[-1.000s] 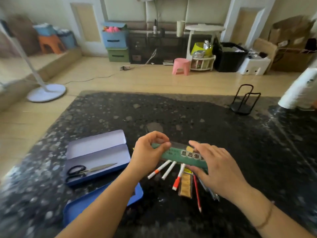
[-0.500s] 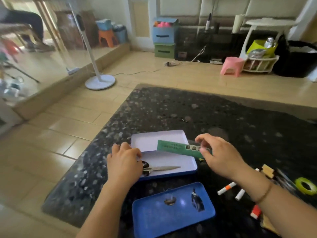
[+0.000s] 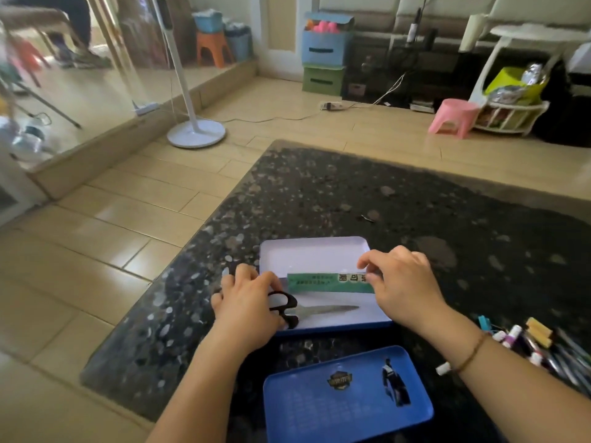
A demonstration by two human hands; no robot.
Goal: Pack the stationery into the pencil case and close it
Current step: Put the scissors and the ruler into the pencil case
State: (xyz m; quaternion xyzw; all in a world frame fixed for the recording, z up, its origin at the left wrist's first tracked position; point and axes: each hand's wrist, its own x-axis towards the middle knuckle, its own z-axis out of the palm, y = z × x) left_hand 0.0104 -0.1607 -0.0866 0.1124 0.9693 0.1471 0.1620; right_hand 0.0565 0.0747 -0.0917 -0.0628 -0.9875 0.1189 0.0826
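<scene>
The open pencil case [image 3: 315, 254], a shallow tin with a pale inside, lies on the dark speckled table [image 3: 351, 193]. Black-handled scissors [image 3: 323, 310] lie inside it along the near wall. My right hand [image 3: 404, 287] pinches the right end of a green ruler [image 3: 329, 282] and holds it low over the case's middle. My left hand [image 3: 248, 302] rests on the case's left edge, its fingers curled beside the scissor handles. The blue lid [image 3: 345, 398] lies separately, nearer me. A pile of pens and markers [image 3: 531, 346] lies at the right.
The table's left edge drops to a tiled floor. A white fan stand [image 3: 195, 132] is on the floor to the far left, and a pink stool [image 3: 454, 118] and storage boxes [image 3: 323, 59] stand beyond the table.
My right hand carried the green ruler from the stationery pile on the right over to the case. My left hand let go of the ruler and settled on the case's left edge.
</scene>
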